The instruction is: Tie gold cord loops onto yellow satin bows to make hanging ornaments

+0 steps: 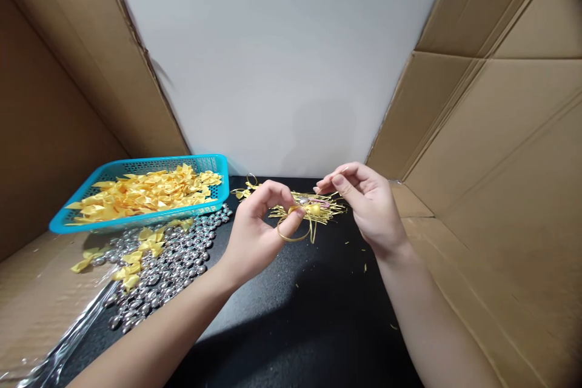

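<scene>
My left hand (259, 227) pinches a thin gold cord loop (293, 231) with a small yellow satin bow (313, 210) on it, held above the black tabletop (291, 309). My right hand (364, 203) is closed in a pinch just right of the bow, its fingertips at the cord's upper end. Behind both hands lies a heap of gold cords (318, 203) on the table.
A blue plastic basket (136, 167) of yellow satin bows stands at the left. Silver beads (168, 267) with a few loose yellow bows spread before it on clear plastic film. Cardboard walls (500, 151) enclose both sides, and a white wall stands behind.
</scene>
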Demonstrator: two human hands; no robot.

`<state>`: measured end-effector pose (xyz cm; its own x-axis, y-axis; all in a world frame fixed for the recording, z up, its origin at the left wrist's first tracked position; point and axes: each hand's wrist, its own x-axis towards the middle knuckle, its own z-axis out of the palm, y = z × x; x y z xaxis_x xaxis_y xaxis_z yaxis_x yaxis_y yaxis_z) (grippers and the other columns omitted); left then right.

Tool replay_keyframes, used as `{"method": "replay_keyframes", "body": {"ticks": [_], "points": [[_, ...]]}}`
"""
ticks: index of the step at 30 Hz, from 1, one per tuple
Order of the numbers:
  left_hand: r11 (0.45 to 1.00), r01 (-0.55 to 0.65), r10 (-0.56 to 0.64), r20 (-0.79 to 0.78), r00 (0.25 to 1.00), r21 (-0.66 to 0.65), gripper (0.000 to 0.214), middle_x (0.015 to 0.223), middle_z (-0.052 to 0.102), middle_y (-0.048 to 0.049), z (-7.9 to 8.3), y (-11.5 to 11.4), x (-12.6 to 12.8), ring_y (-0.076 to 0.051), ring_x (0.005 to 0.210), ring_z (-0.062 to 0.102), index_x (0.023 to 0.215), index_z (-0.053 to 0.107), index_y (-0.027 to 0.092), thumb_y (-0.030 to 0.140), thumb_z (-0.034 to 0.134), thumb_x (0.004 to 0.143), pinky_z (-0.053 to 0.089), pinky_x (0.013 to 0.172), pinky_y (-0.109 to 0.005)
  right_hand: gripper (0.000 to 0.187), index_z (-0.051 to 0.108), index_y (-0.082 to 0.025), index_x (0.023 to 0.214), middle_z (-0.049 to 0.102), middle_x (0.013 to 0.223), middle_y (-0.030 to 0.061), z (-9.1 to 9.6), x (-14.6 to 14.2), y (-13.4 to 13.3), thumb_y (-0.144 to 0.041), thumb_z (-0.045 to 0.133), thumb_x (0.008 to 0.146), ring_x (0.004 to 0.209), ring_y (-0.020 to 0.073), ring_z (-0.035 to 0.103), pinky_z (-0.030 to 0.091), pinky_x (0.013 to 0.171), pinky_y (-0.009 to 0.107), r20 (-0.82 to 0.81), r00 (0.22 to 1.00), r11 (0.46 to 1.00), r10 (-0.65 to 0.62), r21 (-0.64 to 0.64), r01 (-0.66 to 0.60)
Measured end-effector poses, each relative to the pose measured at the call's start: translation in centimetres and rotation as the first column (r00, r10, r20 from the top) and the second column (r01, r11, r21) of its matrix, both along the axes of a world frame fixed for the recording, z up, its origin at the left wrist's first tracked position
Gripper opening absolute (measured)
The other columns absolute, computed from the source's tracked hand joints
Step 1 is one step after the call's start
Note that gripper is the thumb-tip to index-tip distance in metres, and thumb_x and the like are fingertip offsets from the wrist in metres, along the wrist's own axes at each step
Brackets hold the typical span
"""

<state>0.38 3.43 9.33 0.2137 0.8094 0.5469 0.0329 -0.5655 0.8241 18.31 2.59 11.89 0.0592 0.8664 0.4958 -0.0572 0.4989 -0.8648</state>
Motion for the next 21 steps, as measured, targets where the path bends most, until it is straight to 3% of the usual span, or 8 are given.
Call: {"method": "replay_keyframes", "body": {"ticks": [7,21], "points": [[1.000,0.000,0.001,-0.016,1.000,0.016,0.018,0.076,0.053,0.0039,0.0,0.1,0.0,-0.010,0.073,0.056,0.082,0.050,0.022,0.015,0.066,0.082,0.045,0.072,-0.026,0.009,0.064,-0.021,0.081,0.074,0.076,-0.0027,0.1,0.2,0.2,-0.027,0.068,0.086,0.073,0.0119,0.073,0.061,0.075,0.028,-0.102,0.994,0.999,0.031,0.035,-0.027],[1.000,0.007,-0.008,-0.037,0.999,-0.027,0.019,0.075,0.053,0.0027,0.0,0.3,0.0,-0.012,0.072,0.058,0.080,0.048,0.022,0.020,0.067,0.080,0.046,0.070,-0.027,0.011,0.062,-0.023,0.080,0.071,0.078,-0.0034,1.2,2.4,0.3,-0.030,0.071,0.082,0.071,0.0124,0.072,0.061,0.079,0.030,-0.217,0.961,0.979,-0.173,0.073,0.193]]}}
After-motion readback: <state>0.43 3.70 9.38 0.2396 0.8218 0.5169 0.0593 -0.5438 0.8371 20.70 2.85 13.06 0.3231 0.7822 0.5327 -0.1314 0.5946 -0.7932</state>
